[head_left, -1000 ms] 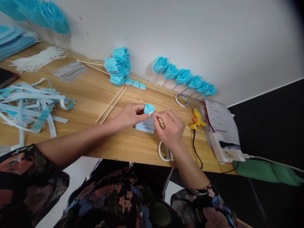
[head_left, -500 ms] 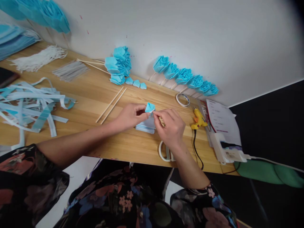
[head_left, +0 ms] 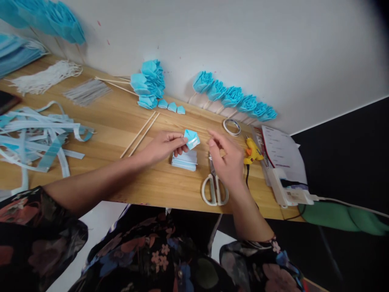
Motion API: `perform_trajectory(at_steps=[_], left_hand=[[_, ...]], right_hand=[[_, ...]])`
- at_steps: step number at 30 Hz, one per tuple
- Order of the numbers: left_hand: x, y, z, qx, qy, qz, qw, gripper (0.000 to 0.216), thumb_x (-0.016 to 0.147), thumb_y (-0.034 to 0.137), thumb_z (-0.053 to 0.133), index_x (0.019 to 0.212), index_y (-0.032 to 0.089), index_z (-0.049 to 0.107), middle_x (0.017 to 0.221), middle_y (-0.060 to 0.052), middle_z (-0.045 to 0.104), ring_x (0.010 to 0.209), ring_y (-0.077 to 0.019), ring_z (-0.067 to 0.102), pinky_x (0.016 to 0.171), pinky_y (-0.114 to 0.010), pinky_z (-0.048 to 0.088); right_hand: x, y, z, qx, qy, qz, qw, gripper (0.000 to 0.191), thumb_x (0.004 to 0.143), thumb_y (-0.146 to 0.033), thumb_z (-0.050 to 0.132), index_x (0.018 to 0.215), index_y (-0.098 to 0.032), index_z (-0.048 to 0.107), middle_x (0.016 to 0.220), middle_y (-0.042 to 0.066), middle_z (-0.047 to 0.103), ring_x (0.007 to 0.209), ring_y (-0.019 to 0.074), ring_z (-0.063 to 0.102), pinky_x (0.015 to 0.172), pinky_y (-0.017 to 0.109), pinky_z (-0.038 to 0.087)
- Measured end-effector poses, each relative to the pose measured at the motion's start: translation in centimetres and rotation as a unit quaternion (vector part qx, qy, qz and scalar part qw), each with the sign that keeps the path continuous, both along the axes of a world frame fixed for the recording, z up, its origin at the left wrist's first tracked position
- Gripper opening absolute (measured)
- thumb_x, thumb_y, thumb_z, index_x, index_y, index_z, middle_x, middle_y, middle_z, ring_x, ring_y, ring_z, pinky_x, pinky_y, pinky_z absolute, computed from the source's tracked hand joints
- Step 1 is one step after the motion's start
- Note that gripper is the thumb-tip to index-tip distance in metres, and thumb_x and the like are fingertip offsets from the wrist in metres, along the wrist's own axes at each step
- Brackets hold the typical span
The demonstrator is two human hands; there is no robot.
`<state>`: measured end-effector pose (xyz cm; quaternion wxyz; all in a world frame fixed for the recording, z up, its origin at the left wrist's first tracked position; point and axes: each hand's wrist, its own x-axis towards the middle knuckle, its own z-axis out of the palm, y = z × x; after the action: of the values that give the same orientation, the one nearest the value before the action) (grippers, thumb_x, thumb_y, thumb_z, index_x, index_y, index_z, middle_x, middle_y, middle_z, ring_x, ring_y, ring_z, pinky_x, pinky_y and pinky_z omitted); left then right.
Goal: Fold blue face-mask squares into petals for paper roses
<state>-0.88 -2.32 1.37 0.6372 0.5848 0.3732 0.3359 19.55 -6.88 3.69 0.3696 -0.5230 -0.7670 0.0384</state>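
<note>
Between the thumb and fingers of my left hand [head_left: 167,148] is a small folded blue fabric petal [head_left: 191,137], with a shiny white strip of tape across its lower part. My right hand [head_left: 226,156] is just to the right of the petal, apart from it, thumb and forefinger raised with a gap between them; I see nothing in it. Under the petal lies a stack of pale blue fabric pieces [head_left: 184,161]. White-handled scissors [head_left: 214,190] rest below my right hand, their blades partly covered by it. Several folded blue petals [head_left: 172,106] sit in a row farther back.
Blue fabric flowers on sticks [head_left: 232,97] lean along the wall. A tape roll [head_left: 231,127], yellow glue gun [head_left: 253,151] and power strip [head_left: 281,190] are on the right. Two wooden sticks [head_left: 139,134], cut strips [head_left: 45,134] and white cords [head_left: 45,77] lie left.
My right hand has left the petal and moved right, uncovering more of the scissors. The petal stays in my left hand, turned so the white strip shows.
</note>
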Motion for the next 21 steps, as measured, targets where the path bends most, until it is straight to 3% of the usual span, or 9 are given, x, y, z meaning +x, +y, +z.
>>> perform_trajectory(at_steps=[3, 7, 13, 21], left_hand=[[-0.1, -0.1, 0.2, 0.022, 0.026, -0.014, 0.999, 0.025, 0.088, 0.034, 0.058, 0.072, 0.015, 0.064, 0.068, -0.003, 0.064, 0.062, -0.0111, 0.055, 0.059, -0.023, 0.046], [-0.3, -0.2, 0.2, 0.069, 0.055, -0.025, 0.996, 0.029, 0.088, 0.038, 0.058, 0.070, 0.016, 0.062, 0.064, -0.001, 0.059, 0.059, -0.0108, 0.052, 0.056, -0.022, 0.043], [-0.1, -0.5, 0.2, 0.096, 0.073, -0.024, 0.992, 0.030, 0.086, 0.043, 0.059, 0.071, 0.017, 0.059, 0.064, 0.001, 0.056, 0.060, -0.0106, 0.051, 0.054, -0.021, 0.041], [0.1, -0.3, -0.1, 0.073, 0.067, -0.011, 0.995, 0.025, 0.080, 0.040, 0.064, 0.073, 0.017, 0.056, 0.065, 0.002, 0.054, 0.059, -0.0099, 0.049, 0.053, -0.021, 0.041]], right_hand=[[0.8, 0.8, 0.1, -0.131, 0.110, 0.042, 0.984, 0.031, 0.096, -0.027, 0.053, 0.125, -0.024, 0.066, 0.099, 0.004, 0.073, 0.087, 0.0162, 0.066, 0.074, 0.031, 0.053], [0.8, 1.4, -0.7, -0.261, 0.199, 0.137, 0.935, 0.042, 0.091, -0.031, 0.061, 0.132, -0.025, 0.061, 0.102, 0.004, 0.072, 0.088, 0.0152, 0.066, 0.074, 0.030, 0.054], [-0.1, 1.8, -1.5, -0.271, 0.216, 0.143, 0.927, 0.048, 0.086, -0.032, 0.066, 0.133, -0.023, 0.059, 0.082, -0.001, 0.063, 0.070, 0.0118, 0.058, 0.062, 0.025, 0.048], [-0.3, 2.3, -2.7, -0.240, 0.222, 0.148, 0.933, 0.044, 0.088, -0.030, 0.063, 0.131, -0.023, 0.059, 0.092, 0.003, 0.071, 0.079, 0.0155, 0.065, 0.070, 0.030, 0.054]])
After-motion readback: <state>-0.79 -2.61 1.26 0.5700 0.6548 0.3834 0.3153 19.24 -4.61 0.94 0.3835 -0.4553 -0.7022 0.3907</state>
